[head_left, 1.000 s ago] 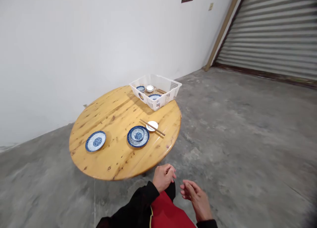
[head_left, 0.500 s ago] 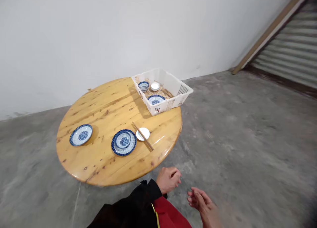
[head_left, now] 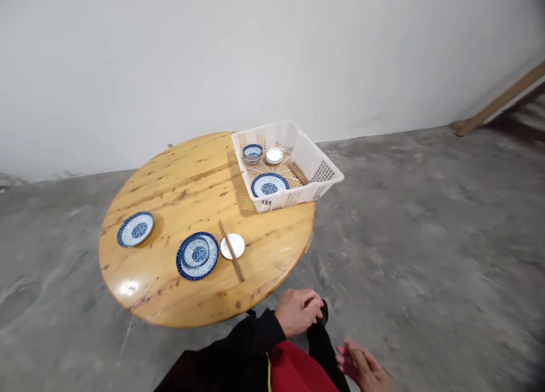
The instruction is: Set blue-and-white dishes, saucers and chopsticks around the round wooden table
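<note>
My left hand [head_left: 299, 311] hangs in front of my body, just off the table's near edge, its fingers curled in with nothing visible in them. Lower and to the right is my right hand [head_left: 364, 365], empty, its fingers loosely bent and apart. Closest to the hands on the table lies a pair of wooden chopsticks [head_left: 237, 265], resting across a small white dish [head_left: 239, 244]. To their left, a blue-and-white bowl [head_left: 196, 252] sits on a blue-rimmed plate [head_left: 189, 275]. Another blue-rimmed plate [head_left: 138, 229] lies alone farther left.
The round wooden table [head_left: 170, 301] stands near a white wall [head_left: 272, 51]. On its far right side is a white plastic basket [head_left: 326, 179] with stacked bowls [head_left: 252, 152], small white dishes [head_left: 275, 155], chopsticks [head_left: 298, 173] and blue-rimmed plates [head_left: 269, 184]. Grey concrete floor [head_left: 404, 238] surrounds it.
My view has turned right and moved closer to the table. Both hands have shifted slightly right in the picture and remain empty. The tableware has not been moved.
</note>
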`<state>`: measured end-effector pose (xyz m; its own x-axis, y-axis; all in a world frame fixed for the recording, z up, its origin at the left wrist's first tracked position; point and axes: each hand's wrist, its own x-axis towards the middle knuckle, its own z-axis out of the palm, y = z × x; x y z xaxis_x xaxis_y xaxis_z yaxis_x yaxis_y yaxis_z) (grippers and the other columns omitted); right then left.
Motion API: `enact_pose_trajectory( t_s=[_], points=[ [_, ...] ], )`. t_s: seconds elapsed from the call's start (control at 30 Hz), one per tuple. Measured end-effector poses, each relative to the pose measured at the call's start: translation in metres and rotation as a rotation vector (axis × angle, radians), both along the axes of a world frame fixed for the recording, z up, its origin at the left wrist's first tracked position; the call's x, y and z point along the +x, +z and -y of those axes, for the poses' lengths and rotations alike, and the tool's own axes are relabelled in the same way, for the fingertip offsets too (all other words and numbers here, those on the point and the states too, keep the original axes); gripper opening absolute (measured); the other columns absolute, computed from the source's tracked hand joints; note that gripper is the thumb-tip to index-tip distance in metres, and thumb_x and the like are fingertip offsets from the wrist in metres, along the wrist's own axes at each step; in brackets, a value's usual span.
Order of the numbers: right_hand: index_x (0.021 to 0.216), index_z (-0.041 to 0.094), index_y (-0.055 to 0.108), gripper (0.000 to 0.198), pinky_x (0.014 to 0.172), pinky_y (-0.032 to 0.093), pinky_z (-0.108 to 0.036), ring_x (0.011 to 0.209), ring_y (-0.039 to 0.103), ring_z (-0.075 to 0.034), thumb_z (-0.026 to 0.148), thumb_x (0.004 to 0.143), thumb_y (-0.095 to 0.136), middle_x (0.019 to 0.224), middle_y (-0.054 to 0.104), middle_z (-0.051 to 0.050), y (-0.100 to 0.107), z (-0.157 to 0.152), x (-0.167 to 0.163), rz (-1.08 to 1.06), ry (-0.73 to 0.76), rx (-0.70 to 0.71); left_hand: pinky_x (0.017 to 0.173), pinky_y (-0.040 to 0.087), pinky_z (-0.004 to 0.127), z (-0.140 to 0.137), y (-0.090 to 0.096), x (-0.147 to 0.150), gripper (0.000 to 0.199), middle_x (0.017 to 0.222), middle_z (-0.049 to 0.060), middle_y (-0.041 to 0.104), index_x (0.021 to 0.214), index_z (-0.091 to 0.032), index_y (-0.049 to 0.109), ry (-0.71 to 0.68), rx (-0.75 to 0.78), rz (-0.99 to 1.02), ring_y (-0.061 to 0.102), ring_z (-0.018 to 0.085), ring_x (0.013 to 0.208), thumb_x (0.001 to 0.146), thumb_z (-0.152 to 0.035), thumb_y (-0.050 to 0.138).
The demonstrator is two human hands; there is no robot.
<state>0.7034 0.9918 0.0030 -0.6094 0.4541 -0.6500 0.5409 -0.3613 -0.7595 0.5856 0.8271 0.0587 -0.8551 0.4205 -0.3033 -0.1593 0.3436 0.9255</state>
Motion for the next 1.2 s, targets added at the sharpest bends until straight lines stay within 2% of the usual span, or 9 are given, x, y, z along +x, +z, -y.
enact_pose_trajectory(
  t_s=[0.13, 0.27, 0.4, 0.53, 0.73, 0.9, 1.03, 1.2],
  points=[
    [0.081, 0.016, 0.072, 0.069, 0.054, 0.060, -0.032, 0.058, 0.069, -0.022, 0.068, 0.040, 0.088, 0.067, 0.074, -0.007, 0.010, -0.044, -0.072, -0.022, 0.151, -0.011, 0.058, 0.046, 0.021, -0.012, 0.010, -0.037, 0.024, 0.070, -0.001, 0.069, 0.082, -0.019, 0.066, 0.218, 0.004, -0.075, 0.059, 0.010, 0.054, 0.089, -0.025, 0.045],
    [0.079, 0.014, 0.071, 0.074, 0.050, 0.058, -0.030, 0.052, 0.066, -0.019, 0.073, 0.037, 0.088, 0.063, 0.072, -0.007, 0.036, -0.090, -0.146, -0.143, 0.279, 0.033, 0.061, 0.048, 0.023, -0.025, 0.029, -0.079, 0.022, 0.071, -0.001, 0.069, 0.081, -0.020, 0.064, 0.458, -0.011, -0.180, 0.062, 0.011, 0.058, 0.091, -0.029, 0.046],
    [0.082, 0.014, 0.072, 0.069, 0.050, 0.058, -0.029, 0.052, 0.066, -0.018, 0.073, 0.049, 0.086, 0.064, 0.071, -0.007, 0.063, -0.134, -0.203, -0.293, 0.395, 0.114, 0.062, 0.050, 0.023, -0.040, 0.044, -0.108, 0.023, 0.074, 0.001, 0.070, 0.086, -0.020, 0.064, 0.661, -0.022, -0.288, 0.064, 0.012, 0.059, 0.093, -0.034, 0.047],
    [0.085, 0.015, 0.073, 0.060, 0.051, 0.058, -0.029, 0.052, 0.065, -0.017, 0.069, 0.063, 0.082, 0.065, 0.069, -0.005, 0.077, -0.168, -0.246, -0.405, 0.464, 0.168, 0.059, 0.050, 0.023, -0.051, 0.058, -0.124, 0.021, 0.073, 0.002, 0.070, 0.086, -0.019, 0.063, 0.766, -0.062, -0.346, 0.065, 0.012, 0.058, 0.093, -0.034, 0.049],
    [0.086, 0.015, 0.074, 0.049, 0.050, 0.057, -0.025, 0.051, 0.063, -0.013, 0.061, 0.070, 0.081, 0.066, 0.069, -0.004, 0.082, -0.183, -0.295, -0.461, 0.497, 0.148, 0.058, 0.050, 0.021, -0.038, 0.091, -0.150, 0.020, 0.072, 0.000, 0.069, 0.087, -0.019, 0.065, 0.816, -0.133, -0.389, 0.063, 0.011, 0.058, 0.091, -0.035, 0.053],
    [0.083, 0.016, 0.074, 0.046, 0.049, 0.056, -0.026, 0.050, 0.062, -0.013, 0.057, 0.066, 0.084, 0.065, 0.068, -0.003, 0.094, -0.180, -0.331, -0.506, 0.479, 0.167, 0.059, 0.050, 0.019, -0.010, 0.109, -0.192, 0.022, 0.075, 0.000, 0.070, 0.084, -0.019, 0.065, 0.762, -0.157, -0.431, 0.065, 0.010, 0.060, 0.091, -0.036, 0.054],
    [0.079, 0.020, 0.075, 0.040, 0.049, 0.057, -0.030, 0.051, 0.062, -0.016, 0.057, 0.065, 0.084, 0.064, 0.067, -0.004, 0.120, -0.175, -0.360, -0.564, 0.496, 0.264, 0.056, 0.049, 0.019, 0.014, 0.115, -0.234, 0.022, 0.076, 0.001, 0.072, 0.084, -0.017, 0.065, 0.678, -0.206, -0.383, 0.068, 0.011, 0.061, 0.091, -0.035, 0.053],
    [0.078, 0.027, 0.075, 0.033, 0.053, 0.058, -0.038, 0.054, 0.062, -0.021, 0.059, 0.072, 0.079, 0.067, 0.068, -0.005, 0.164, -0.155, -0.401, -0.651, 0.603, 0.421, 0.064, 0.052, 0.021, 0.040, 0.122, -0.282, 0.023, 0.078, 0.003, 0.075, 0.089, -0.016, 0.068, 0.585, -0.418, -0.321, 0.072, 0.015, 0.070, 0.091, -0.028, 0.049]
  ],
)
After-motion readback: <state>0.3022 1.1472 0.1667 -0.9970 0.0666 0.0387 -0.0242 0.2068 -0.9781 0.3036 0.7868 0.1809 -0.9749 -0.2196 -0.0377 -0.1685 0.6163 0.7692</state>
